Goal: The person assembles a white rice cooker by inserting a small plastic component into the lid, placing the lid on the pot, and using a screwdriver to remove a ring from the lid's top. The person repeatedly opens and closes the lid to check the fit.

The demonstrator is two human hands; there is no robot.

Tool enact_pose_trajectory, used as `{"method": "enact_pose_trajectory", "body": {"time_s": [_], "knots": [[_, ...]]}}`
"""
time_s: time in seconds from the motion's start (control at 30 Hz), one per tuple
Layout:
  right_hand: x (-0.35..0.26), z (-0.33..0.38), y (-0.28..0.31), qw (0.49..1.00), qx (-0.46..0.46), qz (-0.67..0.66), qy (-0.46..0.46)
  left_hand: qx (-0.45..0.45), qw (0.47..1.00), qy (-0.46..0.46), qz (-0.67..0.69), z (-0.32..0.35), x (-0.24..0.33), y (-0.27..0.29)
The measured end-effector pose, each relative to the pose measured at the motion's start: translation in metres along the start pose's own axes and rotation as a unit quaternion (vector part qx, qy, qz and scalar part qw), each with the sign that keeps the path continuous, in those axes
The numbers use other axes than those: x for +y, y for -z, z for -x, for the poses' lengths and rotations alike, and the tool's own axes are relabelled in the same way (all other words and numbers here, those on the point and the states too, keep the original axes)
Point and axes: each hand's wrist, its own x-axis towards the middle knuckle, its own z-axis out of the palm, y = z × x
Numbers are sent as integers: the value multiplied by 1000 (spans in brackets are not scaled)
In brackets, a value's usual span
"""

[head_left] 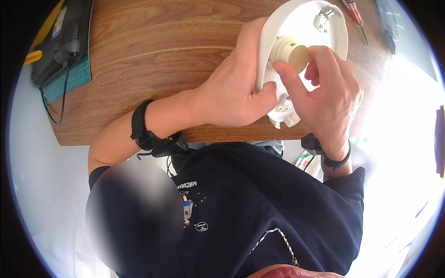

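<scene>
Plastic housing (296, 28), white and round, looks light, stiff and smooth. Left hand (236, 88) clamps its rim; right hand (324, 92) pinches the beige central knob (292, 53), over the counter (153, 60).

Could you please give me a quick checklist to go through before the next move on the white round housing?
1. Left hand grips the rim of the white round housing: ok.
2. Right hand fingers pinch the beige cylindrical knob: ok.
3. Housing steadied over the wooden table: ok.
4. Knob loose or tight: cannot tell.
5. Red-handled screwdriver lies beyond the housing, clear of both hands: ok.
6. Power tool on the green mat, well away: ok.
</scene>
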Motion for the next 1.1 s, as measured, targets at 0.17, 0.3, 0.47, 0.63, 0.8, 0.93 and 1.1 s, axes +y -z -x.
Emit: {"method": "enact_pose_trajectory", "body": {"time_s": [0.17,0.3,0.47,0.63,0.8,0.93,1.1], "knots": [[-5,0,-4,998,7,-49,-49,8,999,-35,-17,0,0,1],[-8,-1,3,996,6,-69,-56,13,997,-71,-35,-2,5,4],[-5,0,5,992,35,-105,-52,7,994,-46,102,-8,21,9],[-6,10,2,994,68,-81,-22,50,991,8,123,-10,32,4],[-4,8,3,993,74,-96,4,78,995,29,50,-16,38,14],[-2,9,18,992,95,-82,22,116,991,28,67,-21,37,23],[39,10,37,940,334,-46,53,137,976,37,163,-28,51,36]]}}
